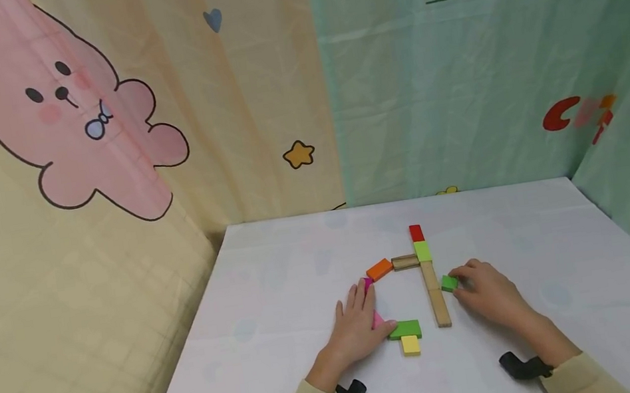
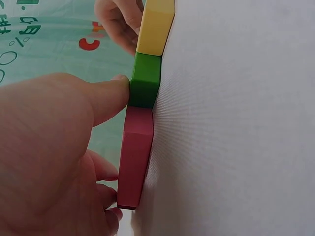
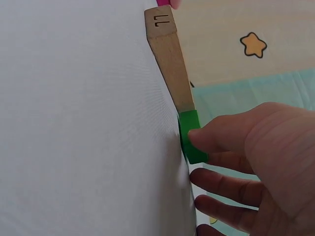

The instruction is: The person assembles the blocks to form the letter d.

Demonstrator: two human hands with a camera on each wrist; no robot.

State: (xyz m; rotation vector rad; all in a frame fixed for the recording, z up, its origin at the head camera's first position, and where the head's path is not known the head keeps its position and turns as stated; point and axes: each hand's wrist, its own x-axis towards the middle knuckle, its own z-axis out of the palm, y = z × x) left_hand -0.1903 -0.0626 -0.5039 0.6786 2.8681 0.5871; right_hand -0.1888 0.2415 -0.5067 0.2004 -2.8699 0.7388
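Observation:
My right hand (image 1: 488, 291) pinches a small green block (image 1: 449, 283) between thumb and fingers, just right of a column of plain wooden blocks (image 1: 439, 308). In the right wrist view that green block (image 3: 192, 142) lies low against the white surface. My left hand (image 1: 358, 328) lies with fingers extended over pink blocks (image 1: 377, 319), partly covering them. Its thumb touches the left end of a longer green block (image 1: 409, 327), seen end-on in the left wrist view between a yellow block (image 2: 156, 27) and a dark pink block (image 2: 135, 157).
An orange block (image 1: 380, 270) and a short wooden piece (image 1: 405, 263) link the left curve to the column. Light green (image 1: 422, 251) and red blocks (image 1: 416, 233) top the column. The white table (image 1: 276, 262) backs onto a printed curtain (image 1: 253, 98).

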